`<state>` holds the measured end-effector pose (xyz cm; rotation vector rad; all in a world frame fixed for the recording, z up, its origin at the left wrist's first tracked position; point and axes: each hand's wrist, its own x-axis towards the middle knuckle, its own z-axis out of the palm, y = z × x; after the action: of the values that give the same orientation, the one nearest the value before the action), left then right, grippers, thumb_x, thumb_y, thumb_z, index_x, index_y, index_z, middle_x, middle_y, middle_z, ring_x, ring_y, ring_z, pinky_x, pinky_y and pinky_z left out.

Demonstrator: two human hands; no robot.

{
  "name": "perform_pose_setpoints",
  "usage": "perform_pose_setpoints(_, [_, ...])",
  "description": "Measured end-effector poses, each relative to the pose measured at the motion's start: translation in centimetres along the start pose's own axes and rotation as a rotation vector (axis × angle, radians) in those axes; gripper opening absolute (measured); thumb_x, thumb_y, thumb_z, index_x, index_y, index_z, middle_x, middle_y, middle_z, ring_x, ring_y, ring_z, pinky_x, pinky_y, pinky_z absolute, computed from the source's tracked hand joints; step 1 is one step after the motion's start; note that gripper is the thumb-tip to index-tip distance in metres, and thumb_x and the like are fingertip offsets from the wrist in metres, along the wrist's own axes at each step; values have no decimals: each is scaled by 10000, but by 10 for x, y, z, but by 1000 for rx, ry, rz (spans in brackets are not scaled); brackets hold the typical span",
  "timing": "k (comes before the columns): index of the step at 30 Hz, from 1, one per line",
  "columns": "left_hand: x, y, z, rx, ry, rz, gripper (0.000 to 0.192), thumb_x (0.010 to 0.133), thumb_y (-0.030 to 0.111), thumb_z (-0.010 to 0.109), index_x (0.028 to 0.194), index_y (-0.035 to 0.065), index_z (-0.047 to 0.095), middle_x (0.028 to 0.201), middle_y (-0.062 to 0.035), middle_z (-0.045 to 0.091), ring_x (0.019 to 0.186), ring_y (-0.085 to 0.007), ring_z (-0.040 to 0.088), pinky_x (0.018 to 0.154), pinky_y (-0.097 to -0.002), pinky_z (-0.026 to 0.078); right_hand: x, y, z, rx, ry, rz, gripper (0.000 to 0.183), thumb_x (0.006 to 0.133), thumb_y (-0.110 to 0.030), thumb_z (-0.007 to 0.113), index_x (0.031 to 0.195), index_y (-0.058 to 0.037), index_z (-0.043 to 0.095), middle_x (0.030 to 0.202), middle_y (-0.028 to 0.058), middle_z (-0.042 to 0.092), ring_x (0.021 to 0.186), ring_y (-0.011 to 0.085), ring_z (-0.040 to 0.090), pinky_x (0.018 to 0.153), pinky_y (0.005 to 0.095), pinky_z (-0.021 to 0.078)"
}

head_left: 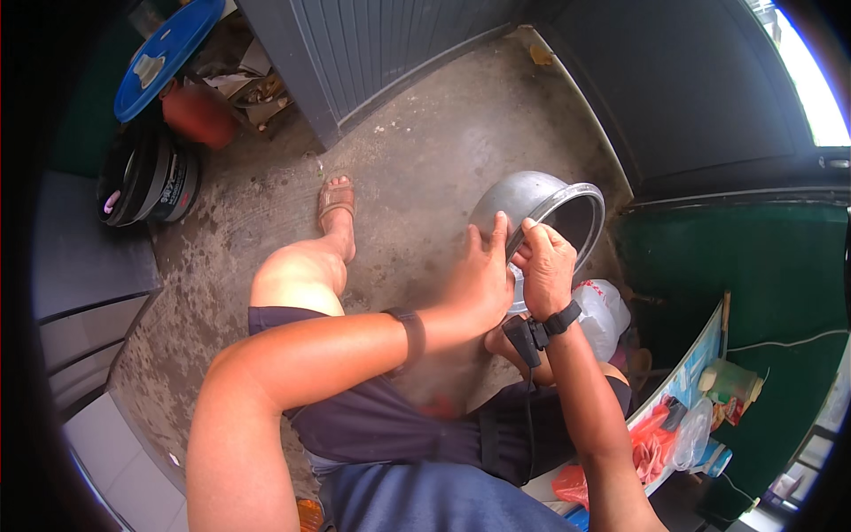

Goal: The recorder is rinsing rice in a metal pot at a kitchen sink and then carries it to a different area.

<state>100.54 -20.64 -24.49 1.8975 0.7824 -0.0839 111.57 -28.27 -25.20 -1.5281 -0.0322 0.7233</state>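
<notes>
A dull silver metal pot [517,194] with a rolled rim is tipped on its side above the concrete floor, its dark mouth facing right. My left hand [490,282] lies against the near outer wall by the rim, fingers spread along the metal; its thumb is hidden. With bent fingers, my right hand [548,263] pinches the near edge of the rim. A clear plastic container [518,289] shows partly between my hands, below the pot. Just right of my right wrist sits a white plastic bag [602,319] with red print.
A low table [691,372] at right bears a red plastic bag [651,442] and a clear bag [691,435]. Grey panels [372,53] and a green wall [731,259] border the floor. At far left stand a black bucket [159,183] and a blue lid [166,56].
</notes>
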Motion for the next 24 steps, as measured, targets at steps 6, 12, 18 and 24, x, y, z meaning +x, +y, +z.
perform_pose_setpoints(6, [1, 1, -2, -39, -2, -11, 807, 1007, 135, 553, 1723, 122, 181, 1640, -447, 281, 1386, -628, 487, 1169, -601, 447, -1, 2, -2, -88, -46, -24, 154, 1035, -161, 705, 908, -77, 681, 818, -47, 586, 715, 42, 558, 621, 238, 496])
perform_pose_setpoints(12, [0, -2, -2, -67, 16, 20, 807, 1000, 120, 551, 1720, 116, 186, 1637, -445, 285, 1386, -624, 489, 1155, -599, 460, -2, 0, 0, -33, -42, -8, 182, 1035, -167, 705, 880, -86, 656, 810, -50, 575, 725, 44, 564, 626, 237, 494])
perform_pose_setpoints(18, [1, 0, 1, -38, -7, 1, 792, 1000, 110, 538, 1715, 95, 198, 1635, -441, 294, 1389, -619, 489, 1168, -605, 443, -2, -3, 7, 70, 68, 33, 207, 1035, -188, 707, 863, -85, 655, 819, -39, 593, 738, 65, 579, 633, 240, 502])
perform_pose_setpoints(24, [4, -14, 12, -26, 85, 76, 787, 1000, 110, 533, 1715, 103, 205, 1648, -431, 285, 1390, -614, 491, 1164, -601, 449, -13, -4, 7, -254, -57, -103, 232, 1036, -220, 712, 858, -83, 655, 812, -42, 576, 700, 51, 536, 621, 249, 514])
